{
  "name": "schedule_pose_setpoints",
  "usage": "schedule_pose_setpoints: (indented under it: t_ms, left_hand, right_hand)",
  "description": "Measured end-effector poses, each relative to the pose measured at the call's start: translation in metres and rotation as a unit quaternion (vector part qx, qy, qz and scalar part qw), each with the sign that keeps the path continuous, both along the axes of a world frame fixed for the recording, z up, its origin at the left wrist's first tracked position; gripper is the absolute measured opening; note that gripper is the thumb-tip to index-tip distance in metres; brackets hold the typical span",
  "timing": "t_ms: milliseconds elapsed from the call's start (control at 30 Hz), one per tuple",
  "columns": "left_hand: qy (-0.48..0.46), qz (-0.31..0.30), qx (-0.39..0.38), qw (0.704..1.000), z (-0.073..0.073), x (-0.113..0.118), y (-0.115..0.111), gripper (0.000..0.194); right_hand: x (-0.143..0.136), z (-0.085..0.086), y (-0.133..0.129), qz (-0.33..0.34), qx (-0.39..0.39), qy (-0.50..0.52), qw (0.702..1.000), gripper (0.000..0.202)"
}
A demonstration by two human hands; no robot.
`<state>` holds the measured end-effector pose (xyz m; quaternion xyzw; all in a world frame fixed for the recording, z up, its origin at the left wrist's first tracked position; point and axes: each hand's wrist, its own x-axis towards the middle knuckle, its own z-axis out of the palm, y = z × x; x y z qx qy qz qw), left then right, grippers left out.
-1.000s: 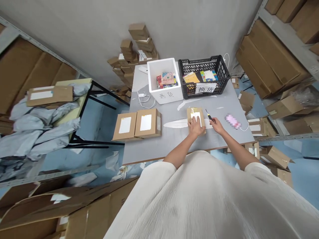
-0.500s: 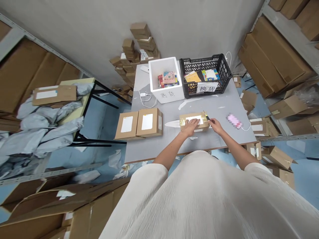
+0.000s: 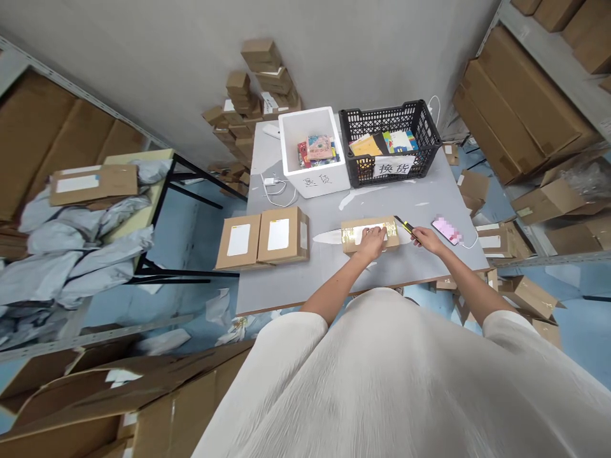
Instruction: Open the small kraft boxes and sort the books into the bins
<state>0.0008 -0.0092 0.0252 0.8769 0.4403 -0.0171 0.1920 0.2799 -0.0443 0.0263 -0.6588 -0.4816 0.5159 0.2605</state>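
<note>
The box lies on the table under my left hand, whose fingers bend over its top and touch it; I cannot tell whether they pinch anything. My right hand has its fingers closed around the knife, just right of the box, blade angled at the box's far right corner. Right of the box is a phone; left of it, two cartons; beyond it, a tub and a crate.

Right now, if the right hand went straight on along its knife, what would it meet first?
Probably the black crate, though the knife looks close to the taped box and could graze it first; depth is unclear.
</note>
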Motion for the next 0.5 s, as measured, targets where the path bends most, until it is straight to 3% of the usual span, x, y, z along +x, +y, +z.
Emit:
schedule_pose_setpoints:
  t_ms: [133,233,367,500]
  left_hand:
    - [0.008,0.008,0.009,1.0,-0.006,0.005,0.001,0.068]
    - [0.008,0.012,0.014,1.0,-0.01,0.007,0.0,0.062]
    - [-0.003,0.02,0.028,0.999,-0.013,0.007,-0.004,0.067]
    - [-0.007,0.026,0.031,0.999,-0.012,0.007,-0.008,0.069]
  right_hand:
    - [0.024,0.012,0.009,0.088,0.018,-0.047,0.995,0.043]
    - [0.039,0.022,0.023,0.178,0.048,-0.127,0.975,0.039]
    - [0.048,0.03,0.049,0.286,0.114,-0.284,0.908,0.036]
    - [0.039,0.03,0.072,0.355,0.136,-0.385,0.841,0.04]
